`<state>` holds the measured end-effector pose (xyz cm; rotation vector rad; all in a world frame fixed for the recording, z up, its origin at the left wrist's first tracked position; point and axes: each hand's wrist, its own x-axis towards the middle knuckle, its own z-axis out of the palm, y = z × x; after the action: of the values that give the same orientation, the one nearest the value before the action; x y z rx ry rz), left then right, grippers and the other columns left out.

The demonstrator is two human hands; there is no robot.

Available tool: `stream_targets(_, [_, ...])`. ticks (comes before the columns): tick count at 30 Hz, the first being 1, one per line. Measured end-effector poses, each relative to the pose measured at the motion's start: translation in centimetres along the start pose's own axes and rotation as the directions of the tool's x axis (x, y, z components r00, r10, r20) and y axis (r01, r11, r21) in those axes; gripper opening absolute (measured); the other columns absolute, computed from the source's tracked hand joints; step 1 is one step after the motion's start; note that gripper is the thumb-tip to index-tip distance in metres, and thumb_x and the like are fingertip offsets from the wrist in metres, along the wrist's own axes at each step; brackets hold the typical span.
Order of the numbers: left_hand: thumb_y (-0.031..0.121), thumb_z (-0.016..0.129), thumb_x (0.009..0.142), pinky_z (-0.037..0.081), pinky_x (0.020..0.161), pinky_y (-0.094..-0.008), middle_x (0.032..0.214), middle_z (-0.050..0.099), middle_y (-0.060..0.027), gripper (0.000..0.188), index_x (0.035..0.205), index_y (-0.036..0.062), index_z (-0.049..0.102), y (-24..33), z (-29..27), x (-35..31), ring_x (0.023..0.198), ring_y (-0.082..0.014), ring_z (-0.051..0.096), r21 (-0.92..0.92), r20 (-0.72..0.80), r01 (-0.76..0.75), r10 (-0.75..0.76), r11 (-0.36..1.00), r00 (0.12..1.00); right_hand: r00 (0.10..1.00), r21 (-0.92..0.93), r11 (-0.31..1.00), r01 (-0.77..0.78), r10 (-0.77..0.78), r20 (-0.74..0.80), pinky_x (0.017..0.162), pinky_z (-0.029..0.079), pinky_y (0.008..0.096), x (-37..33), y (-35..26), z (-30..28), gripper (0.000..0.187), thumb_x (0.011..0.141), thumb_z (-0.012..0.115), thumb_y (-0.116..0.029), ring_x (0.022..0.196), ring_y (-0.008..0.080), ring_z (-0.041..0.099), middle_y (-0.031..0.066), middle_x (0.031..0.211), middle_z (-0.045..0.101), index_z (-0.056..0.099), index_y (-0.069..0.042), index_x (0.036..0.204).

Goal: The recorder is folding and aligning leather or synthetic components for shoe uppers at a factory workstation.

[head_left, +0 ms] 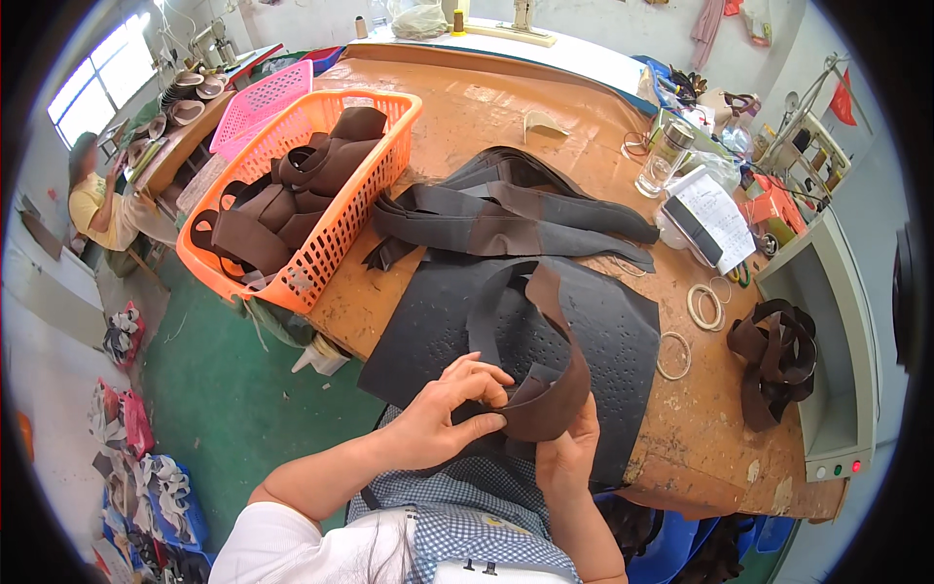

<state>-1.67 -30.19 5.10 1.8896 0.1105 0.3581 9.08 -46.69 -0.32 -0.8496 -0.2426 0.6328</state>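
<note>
Currently, in the head view, a curled brown strip [553,414] is pinched by the left hand [443,414] and clamped by the right hand [567,453]; beneath this grip a black mat [623,355] is spread, with dark strips [584,211] laid beyond.

Beyond a brown worktable [467,107] lie a green floor [209,341], pale walls [292,24] and a bright window [107,86].

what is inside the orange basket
A pile of curled dark brown strips lies inside the orange basket. They cover much of its bottom, so anything beneath them cannot be seen.
</note>
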Motion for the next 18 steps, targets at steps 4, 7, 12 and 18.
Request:
stream_targets(4, [0.008,0.069,0.086,0.023,0.118,-0.0493,0.1,0.063,-0.0076,0.015,0.097,0.0011,0.061,0.0,-0.1,-0.1,0.119,-0.0239,0.054,-0.1,0.056,0.08,-0.075,0.992,0.996,0.994,-0.024,0.996,-0.081,0.082,0.069,0.102,0.047,0.0383,0.3,-1.0,-0.4,0.051,0.08,0.067,-0.003,0.116,0.0259,0.059,0.0128,0.121,0.059,0.052,0.001,0.128])
stream_targets(7, [0.008,0.07,0.086,0.026,0.115,-0.0494,0.109,0.064,-0.0099,0.018,0.101,0.0001,0.063,0.1,-0.1,-0.4,0.12,-0.0238,0.053,-0.156,0.041,0.14,-0.135,0.978,0.99,0.935,0.196,0.959,-0.203,0.131,0.331,0.103,0.046,0.0404,1.4,-2.5,-1.0,0.053,0.077,0.067,-0.01,0.113,0.0319,0.059,0.0183,0.121,0.057,0.053,0.002,0.126])
stream_targets(12, [0.009,0.074,0.083,0.03,0.113,-0.0473,0.111,0.066,-0.0103,0.023,0.104,0.0007,0.069,0.6,0.2,-0.4,0.121,-0.0242,0.052,-0.081,0.024,0.116,-0.114,0.99,0.993,0.928,0.229,0.919,-0.322,0.259,0.267,0.093,0.05,0.0405,2.6,-1.7,-2.6,0.042,0.077,0.076,-0.02,0.102,0.0312,0.061,0.0203,0.114,0.06,0.06,-0.003,0.112])
stream_targets(18, [0.007,0.078,0.079,0.031,0.112,-0.0446,0.11,0.068,-0.0105,0.021,0.099,0.0014,0.074,-0.2,0.9,-0.6,0.12,-0.023,0.052,-0.15,-0.047,0.169,-0.177,0.974,0.983,0.957,0.102,0.957,-0.273,0.259,0.13,0.09,0.052,0.0376,2.4,-2.1,-1.2,0.032,0.074,0.08,-0.008,0.093,0.0252,0.066,0.0118,0.097,0.068,0.065,-0.007,0.103])
